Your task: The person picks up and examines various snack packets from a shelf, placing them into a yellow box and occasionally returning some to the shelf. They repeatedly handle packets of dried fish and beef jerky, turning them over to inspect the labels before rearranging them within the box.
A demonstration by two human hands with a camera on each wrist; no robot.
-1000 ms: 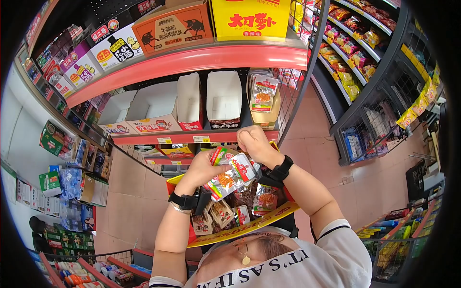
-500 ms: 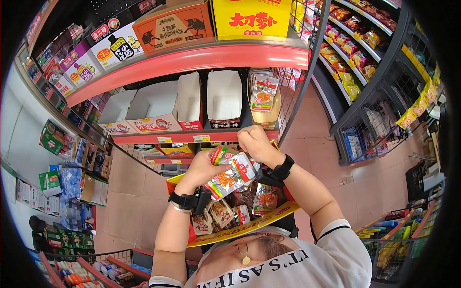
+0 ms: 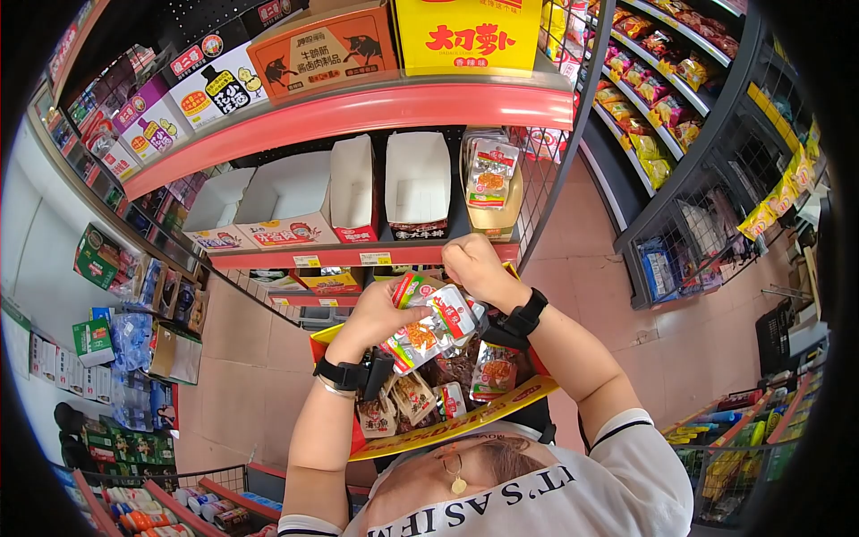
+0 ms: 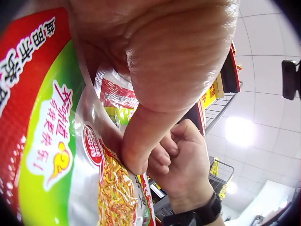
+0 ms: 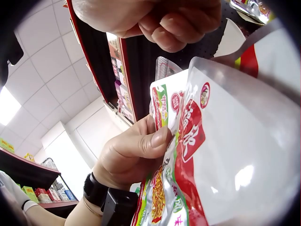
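Observation:
The left hand [image 3: 371, 319] pinches a few silvery snack packets [image 3: 417, 336] with its thumb across their front. In the left wrist view its thumb [image 4: 146, 127] presses on red, green and silver packaging [image 4: 56, 136]. Just above and right of the packets is the right hand [image 3: 479, 270], its fingers curled with nothing visible in them; the right wrist view shows those curled fingers [image 5: 171, 29] above the packets. Under both hands, a yellow and red box [image 3: 447, 423] against the person's body holds more packets [image 3: 493, 370].
Ahead, a red-edged shelf [image 3: 358, 259] carries several open white boxes [image 3: 418, 179] and a container with packets [image 3: 489, 175]. Above stand a brown box [image 3: 322, 59] and a yellow box [image 3: 467, 38]. Wire mesh [image 3: 548, 179] closes the shelf's right end; snack racks [image 3: 662, 80] stand farther right.

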